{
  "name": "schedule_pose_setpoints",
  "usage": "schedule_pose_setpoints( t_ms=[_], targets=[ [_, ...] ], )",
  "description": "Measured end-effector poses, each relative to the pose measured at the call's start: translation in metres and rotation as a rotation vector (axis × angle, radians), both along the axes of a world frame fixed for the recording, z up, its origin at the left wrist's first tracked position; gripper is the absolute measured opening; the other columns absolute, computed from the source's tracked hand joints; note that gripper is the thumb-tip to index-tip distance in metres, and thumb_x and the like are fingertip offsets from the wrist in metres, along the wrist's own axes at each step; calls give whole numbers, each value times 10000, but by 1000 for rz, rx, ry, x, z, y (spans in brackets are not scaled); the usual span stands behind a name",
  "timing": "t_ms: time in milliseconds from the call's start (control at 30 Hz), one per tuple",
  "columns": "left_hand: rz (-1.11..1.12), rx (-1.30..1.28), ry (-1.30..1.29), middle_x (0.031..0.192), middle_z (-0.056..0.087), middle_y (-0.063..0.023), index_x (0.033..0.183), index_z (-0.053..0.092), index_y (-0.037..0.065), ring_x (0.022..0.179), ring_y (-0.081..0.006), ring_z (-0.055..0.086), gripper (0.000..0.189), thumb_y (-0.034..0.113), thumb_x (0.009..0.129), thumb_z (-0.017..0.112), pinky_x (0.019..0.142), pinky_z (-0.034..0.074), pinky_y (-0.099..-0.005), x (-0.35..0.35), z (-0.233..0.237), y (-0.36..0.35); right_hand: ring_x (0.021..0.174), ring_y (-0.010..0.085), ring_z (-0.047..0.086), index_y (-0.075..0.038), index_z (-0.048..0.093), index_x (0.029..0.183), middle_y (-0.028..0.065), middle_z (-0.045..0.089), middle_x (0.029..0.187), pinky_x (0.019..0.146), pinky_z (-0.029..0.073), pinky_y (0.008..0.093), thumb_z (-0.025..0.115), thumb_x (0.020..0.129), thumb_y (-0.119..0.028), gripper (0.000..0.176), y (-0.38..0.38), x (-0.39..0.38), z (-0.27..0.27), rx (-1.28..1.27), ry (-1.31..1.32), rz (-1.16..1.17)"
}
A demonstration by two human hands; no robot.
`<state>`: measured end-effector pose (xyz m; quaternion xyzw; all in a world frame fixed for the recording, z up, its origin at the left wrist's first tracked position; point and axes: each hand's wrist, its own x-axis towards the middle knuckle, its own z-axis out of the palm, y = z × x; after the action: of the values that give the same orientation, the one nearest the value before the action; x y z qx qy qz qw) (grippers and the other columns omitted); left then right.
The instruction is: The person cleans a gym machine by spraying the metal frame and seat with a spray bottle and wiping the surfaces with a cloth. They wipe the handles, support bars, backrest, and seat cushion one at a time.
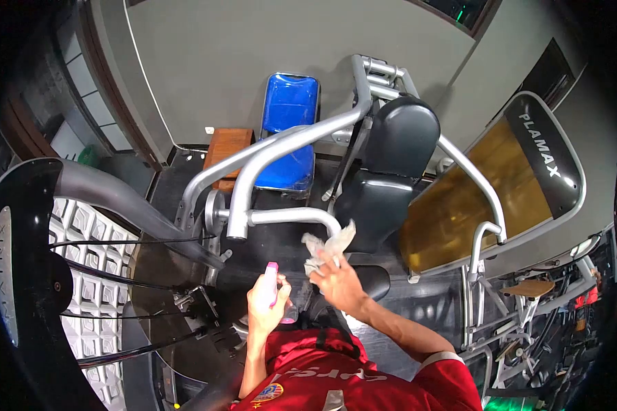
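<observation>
My left hand [266, 301] is wrapped round a pink and white spray bottle [271, 275], held upright in front of my body. In my right hand [337, 282] is a crumpled white cloth [332, 245], its loose corners sticking out past the fingers. The cloth overlaps the end of a curved silver handle bar [295, 216] of an exercise machine. Just behind the hands stands that machine's black padded seat [377, 202], with its black backrest [402, 135] above it.
A blue folding chair [288, 161] and a brown wooden box [230, 151] stand by the grey wall. On the right is a panel marked PLAMAX [487, 192]. A MATRIX machine [31, 226] with cables fills the left side. More gym equipment [528, 301] stands at lower right.
</observation>
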<state>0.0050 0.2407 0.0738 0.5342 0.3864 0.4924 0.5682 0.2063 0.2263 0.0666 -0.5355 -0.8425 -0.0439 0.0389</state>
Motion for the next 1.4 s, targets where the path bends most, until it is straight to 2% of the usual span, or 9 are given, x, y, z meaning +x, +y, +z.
schedule_pose_setpoints(
  t_ms=[200,267,467,667,833,867,1000,1100,1400],
  targets=[
    [-8,17,35,746,612,-57,955,554,-12,547,-101,593,195,119,851,655,508,490,-242,-2,2,-1,1095,319,541,-52,595,994,167,619,1017,1001,392,410,560,718,-43,278,-17,-2,13,-77,284,107],
    [-12,13,16,747,612,-56,954,552,-14,548,-103,593,197,119,851,654,513,493,-245,-2,0,0,1055,366,549,-37,574,1042,171,608,1059,953,437,418,522,714,20,337,-26,-3,35,-533,617,-199],
    [-38,-2,41,743,611,-54,959,557,-17,552,-101,595,191,97,842,658,519,497,-245,-5,-7,2,954,200,557,-20,530,1073,111,583,1030,833,435,308,385,690,44,415,-53,29,61,-326,1168,-215],
    [-53,-16,39,748,607,-50,989,567,-17,559,-98,595,210,77,830,668,518,496,-236,-5,-5,0,845,153,490,-61,432,946,84,494,936,759,427,291,496,732,-207,267,-65,29,91,193,1795,-329],
    [-63,10,71,750,606,-52,986,565,-16,563,-97,596,203,71,832,664,519,497,-237,-5,-3,-1,924,168,501,-5,535,1035,75,524,953,846,388,281,455,759,-63,293,-32,34,108,36,1166,-415],
    [-65,11,70,750,606,-52,986,565,-16,563,-97,596,203,71,832,664,519,497,-237,-5,-4,-1,970,302,512,-15,542,1072,155,527,996,897,389,354,466,737,30,346,-24,37,81,-8,1056,-454],
    [-72,36,79,746,599,-59,981,550,-30,549,-112,598,209,92,844,650,517,498,-247,-4,-5,0,1133,444,422,-55,417,1270,252,393,1202,991,346,459,519,737,25,549,9,-1,-4,161,939,-512],
    [-69,43,79,749,586,-66,981,537,-44,542,-126,598,227,119,859,638,516,500,-259,-2,-6,1,1180,434,412,-53,382,1315,233,380,1248,978,383,451,527,717,46,623,13,-22,-12,248,860,-668],
    [-71,4,42,752,591,-64,992,539,-38,542,-117,593,219,95,851,642,510,500,-254,-1,-10,2,1091,397,526,-158,468,1303,211,521,1207,882,478,419,564,629,124,737,-60,8,-22,12,723,-367]
  ],
)
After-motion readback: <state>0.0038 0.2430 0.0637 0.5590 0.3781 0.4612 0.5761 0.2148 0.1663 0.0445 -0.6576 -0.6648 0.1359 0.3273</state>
